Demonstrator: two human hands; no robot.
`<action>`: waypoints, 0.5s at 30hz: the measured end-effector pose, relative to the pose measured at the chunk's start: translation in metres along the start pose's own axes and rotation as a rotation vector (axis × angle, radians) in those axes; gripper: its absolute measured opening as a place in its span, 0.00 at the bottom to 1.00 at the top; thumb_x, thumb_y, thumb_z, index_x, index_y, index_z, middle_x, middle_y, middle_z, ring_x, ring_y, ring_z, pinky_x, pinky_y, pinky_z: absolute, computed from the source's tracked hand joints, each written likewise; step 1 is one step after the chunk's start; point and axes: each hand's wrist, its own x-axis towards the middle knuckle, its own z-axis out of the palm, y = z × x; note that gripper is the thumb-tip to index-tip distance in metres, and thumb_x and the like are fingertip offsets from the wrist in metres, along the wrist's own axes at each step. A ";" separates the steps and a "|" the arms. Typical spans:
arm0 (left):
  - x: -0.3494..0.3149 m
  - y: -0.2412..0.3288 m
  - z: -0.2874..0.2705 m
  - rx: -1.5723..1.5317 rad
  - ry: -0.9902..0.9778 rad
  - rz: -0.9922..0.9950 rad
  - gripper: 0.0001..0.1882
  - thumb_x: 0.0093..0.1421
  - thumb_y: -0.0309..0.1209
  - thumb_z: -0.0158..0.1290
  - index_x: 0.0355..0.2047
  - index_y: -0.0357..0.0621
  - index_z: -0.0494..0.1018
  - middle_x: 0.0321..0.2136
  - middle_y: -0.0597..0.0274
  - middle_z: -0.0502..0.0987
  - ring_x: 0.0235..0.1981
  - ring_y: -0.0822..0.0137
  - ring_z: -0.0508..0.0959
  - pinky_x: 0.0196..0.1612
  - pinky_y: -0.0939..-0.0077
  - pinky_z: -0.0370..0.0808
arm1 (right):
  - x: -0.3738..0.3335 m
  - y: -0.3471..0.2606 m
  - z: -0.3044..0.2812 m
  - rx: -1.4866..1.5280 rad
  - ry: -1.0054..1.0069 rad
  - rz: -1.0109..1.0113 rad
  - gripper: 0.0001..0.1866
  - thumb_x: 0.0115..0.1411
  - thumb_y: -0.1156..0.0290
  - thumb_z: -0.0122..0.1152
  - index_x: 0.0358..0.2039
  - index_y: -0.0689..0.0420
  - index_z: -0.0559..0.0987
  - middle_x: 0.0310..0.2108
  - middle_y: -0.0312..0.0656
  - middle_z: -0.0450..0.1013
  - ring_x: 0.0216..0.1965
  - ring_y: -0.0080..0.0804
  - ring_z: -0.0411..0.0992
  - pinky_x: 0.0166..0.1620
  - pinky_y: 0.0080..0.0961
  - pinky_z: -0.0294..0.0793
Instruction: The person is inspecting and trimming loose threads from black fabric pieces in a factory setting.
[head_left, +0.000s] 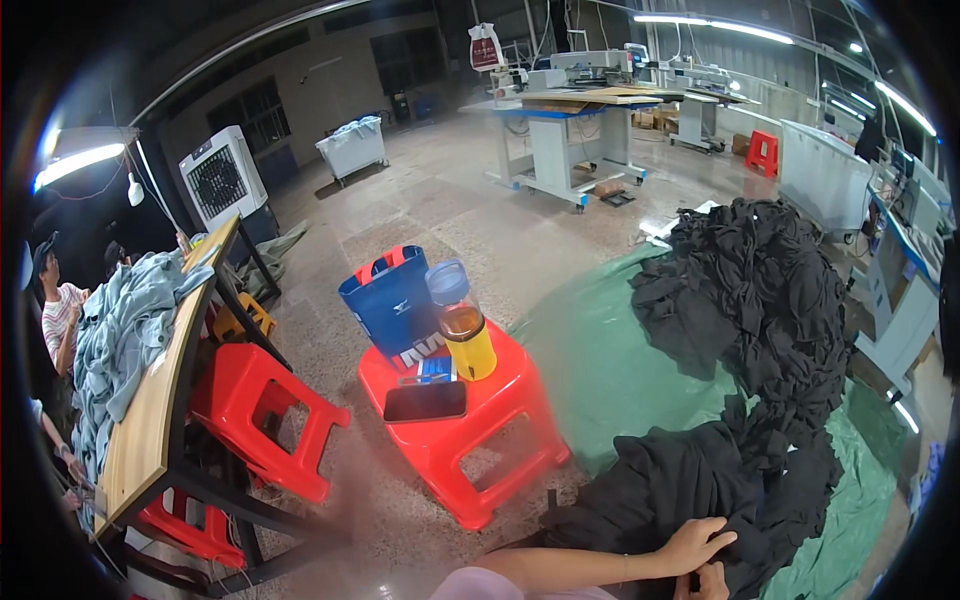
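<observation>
- Green sheet [600, 395]: might bunch if the heap is tugged hard.
- Black cloth [665, 485]: heaped on the sheet, reaching both hands; loose folds could tangle when pulled.
- Red stool [520, 395]: beside the heap; a knock could upset its load.
- Bottle [470, 335]: upright (and tall), so likeliest to topple.
- Left hand [692, 550], right hand [708, 583]: left fingers partly spread on cloth, right ones curled; I can't tell either's grip.
- Phone [425, 401]: near the stool's edge, could slide off.

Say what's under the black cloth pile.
A green plastic sheet shows out from under the black cloth on both sides; speckled floor meets its near left edge. The cloth hides whatever lies beneath its middle.
</observation>
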 end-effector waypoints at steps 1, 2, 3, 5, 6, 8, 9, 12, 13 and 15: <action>-0.002 -0.004 0.000 0.000 -0.002 0.001 0.22 0.64 0.39 0.52 0.23 0.32 0.62 0.21 0.44 0.65 0.25 0.46 0.68 0.30 0.58 0.64 | 0.000 -0.001 -0.004 0.013 -0.020 0.018 0.09 0.55 0.74 0.64 0.38 0.59 0.80 0.35 0.51 0.76 0.35 0.50 0.75 0.39 0.35 0.74; -0.004 -0.006 -0.004 0.067 0.012 0.105 0.21 0.63 0.38 0.53 0.24 0.31 0.63 0.21 0.46 0.66 0.24 0.45 0.69 0.30 0.58 0.65 | 0.004 -0.007 -0.010 0.055 0.017 -0.006 0.08 0.55 0.74 0.64 0.36 0.59 0.80 0.34 0.50 0.76 0.34 0.49 0.74 0.38 0.35 0.73; -0.004 -0.006 -0.007 0.133 0.026 0.209 0.20 0.62 0.36 0.54 0.25 0.29 0.65 0.20 0.47 0.66 0.23 0.45 0.69 0.31 0.58 0.67 | 0.004 -0.004 -0.016 0.055 -0.024 -0.002 0.08 0.55 0.74 0.65 0.36 0.59 0.80 0.34 0.50 0.76 0.33 0.49 0.75 0.38 0.34 0.73; -0.008 -0.008 -0.013 0.193 -0.073 0.167 0.17 0.61 0.34 0.54 0.27 0.28 0.67 0.23 0.47 0.69 0.27 0.46 0.74 0.31 0.57 0.67 | 0.005 0.010 -0.023 0.114 -0.056 0.015 0.07 0.54 0.75 0.65 0.34 0.59 0.80 0.32 0.50 0.75 0.32 0.49 0.73 0.39 0.35 0.72; -0.010 -0.011 -0.014 0.150 -0.085 0.190 0.16 0.61 0.34 0.54 0.28 0.28 0.68 0.23 0.46 0.69 0.27 0.46 0.74 0.32 0.57 0.68 | 0.007 0.016 -0.027 0.161 -0.049 -0.037 0.06 0.54 0.76 0.65 0.34 0.60 0.80 0.31 0.50 0.74 0.32 0.48 0.72 0.39 0.35 0.72; -0.009 -0.008 -0.022 0.114 -0.168 0.178 0.15 0.60 0.32 0.54 0.28 0.28 0.68 0.23 0.47 0.68 0.24 0.50 0.72 0.30 0.60 0.66 | 0.012 0.015 -0.033 0.238 -0.032 -0.091 0.05 0.54 0.80 0.64 0.33 0.63 0.78 0.29 0.49 0.72 0.31 0.47 0.70 0.38 0.34 0.71; -0.009 -0.007 -0.021 0.111 -0.168 0.176 0.15 0.60 0.32 0.54 0.28 0.28 0.68 0.23 0.47 0.68 0.24 0.50 0.72 0.30 0.60 0.66 | 0.010 0.015 -0.033 0.236 -0.034 -0.089 0.05 0.54 0.80 0.64 0.33 0.63 0.78 0.29 0.49 0.72 0.31 0.47 0.70 0.38 0.34 0.71; -0.008 0.001 -0.027 -0.044 -0.232 0.159 0.16 0.59 0.31 0.54 0.25 0.27 0.66 0.19 0.52 0.64 0.20 0.62 0.67 0.27 0.65 0.62 | 0.010 0.014 -0.025 0.301 0.030 -0.088 0.04 0.56 0.80 0.63 0.33 0.63 0.78 0.29 0.49 0.72 0.31 0.45 0.71 0.38 0.33 0.71; -0.004 0.005 -0.033 -0.058 -0.306 0.087 0.16 0.59 0.31 0.54 0.24 0.28 0.65 0.17 0.54 0.61 0.19 0.67 0.63 0.26 0.66 0.61 | 0.007 0.014 -0.022 0.303 0.075 -0.057 0.04 0.56 0.80 0.63 0.33 0.63 0.78 0.29 0.49 0.72 0.30 0.44 0.71 0.37 0.33 0.71; -0.001 0.005 -0.039 -0.068 -0.374 0.036 0.17 0.58 0.29 0.54 0.20 0.28 0.62 0.14 0.57 0.54 0.18 0.76 0.58 0.24 0.69 0.57 | 0.005 0.010 -0.017 0.306 0.116 -0.024 0.04 0.56 0.79 0.63 0.33 0.63 0.78 0.28 0.49 0.72 0.30 0.44 0.71 0.36 0.33 0.72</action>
